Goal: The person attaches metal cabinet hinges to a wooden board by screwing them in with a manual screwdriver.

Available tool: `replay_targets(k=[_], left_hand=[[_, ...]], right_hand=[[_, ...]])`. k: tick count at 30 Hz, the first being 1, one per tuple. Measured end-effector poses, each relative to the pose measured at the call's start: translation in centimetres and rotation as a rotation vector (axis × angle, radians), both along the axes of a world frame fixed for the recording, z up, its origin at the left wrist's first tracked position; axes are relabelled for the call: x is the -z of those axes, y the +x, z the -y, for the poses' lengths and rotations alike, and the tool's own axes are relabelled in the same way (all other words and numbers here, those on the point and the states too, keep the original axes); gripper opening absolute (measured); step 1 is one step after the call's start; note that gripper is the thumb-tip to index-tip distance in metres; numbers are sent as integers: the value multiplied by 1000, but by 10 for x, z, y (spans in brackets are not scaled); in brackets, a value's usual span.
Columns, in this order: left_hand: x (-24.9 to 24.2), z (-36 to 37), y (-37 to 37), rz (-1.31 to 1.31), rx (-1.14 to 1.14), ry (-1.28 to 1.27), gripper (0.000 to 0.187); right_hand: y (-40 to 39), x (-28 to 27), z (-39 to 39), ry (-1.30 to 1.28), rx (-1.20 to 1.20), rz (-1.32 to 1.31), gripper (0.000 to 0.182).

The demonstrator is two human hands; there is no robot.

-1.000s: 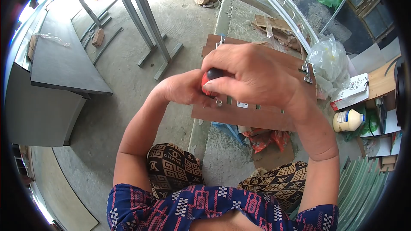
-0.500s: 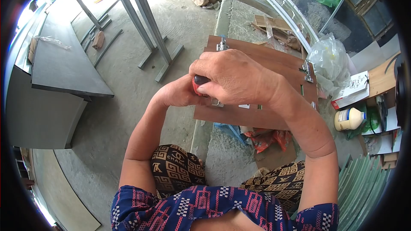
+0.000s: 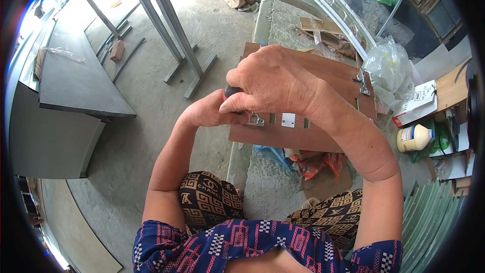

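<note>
A brown wooden panel (image 3: 298,138) lies in front of me, with a metal hinge (image 3: 255,120) near its left edge. My right hand (image 3: 275,82) is closed over the top of a screwdriver (image 3: 232,91), whose dark handle end shows between the fingers. Just left of it, my left hand (image 3: 214,109) is wrapped round the lower part of the screwdriver, beside the hinge. The screwdriver's tip is hidden by my fingers. A second hinge (image 3: 364,85) sits at the panel's right edge, and a white label (image 3: 288,120) is on its face.
Metal posts (image 3: 169,25) stand on the concrete beyond. A grey board (image 3: 83,78) is at left. To the right are a clear plastic bag (image 3: 388,68), a cream-coloured bottle (image 3: 413,138) and stacked green-edged strips (image 3: 429,220). Red plastic wrapping (image 3: 316,166) lies under the panel.
My right hand has turned and risen slightly around the screwdriver handle. More of the near hinge and the white label now shows. My left hand has stayed nearly in place.
</note>
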State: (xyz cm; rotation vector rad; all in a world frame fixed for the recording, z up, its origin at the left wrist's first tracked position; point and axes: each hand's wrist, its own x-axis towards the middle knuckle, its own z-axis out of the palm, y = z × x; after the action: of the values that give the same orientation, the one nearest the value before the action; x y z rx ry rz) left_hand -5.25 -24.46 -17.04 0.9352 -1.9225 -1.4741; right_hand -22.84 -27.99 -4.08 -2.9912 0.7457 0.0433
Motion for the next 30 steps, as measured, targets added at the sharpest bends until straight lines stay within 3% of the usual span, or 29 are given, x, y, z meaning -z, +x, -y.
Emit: replay_targets(k=[3,6,13,27,30], left_hand=[[-1,-1,0,-16,1,-69,27],[0,-1,0,34,6,-127,28],[-4,0,-5,15,-5,79,28],[0,1,-7,74,37,10,24],[-3,0,-9,73,33,37,23]], right_hand=[[-8,1,-5,98,21,238,33],[-13,13,-6,199,-125,410,24],[-15,12,-3,257,-66,349,19],[-15,19,-2,147,-44,424,35],[-15,13,-5,116,-26,362,29]])
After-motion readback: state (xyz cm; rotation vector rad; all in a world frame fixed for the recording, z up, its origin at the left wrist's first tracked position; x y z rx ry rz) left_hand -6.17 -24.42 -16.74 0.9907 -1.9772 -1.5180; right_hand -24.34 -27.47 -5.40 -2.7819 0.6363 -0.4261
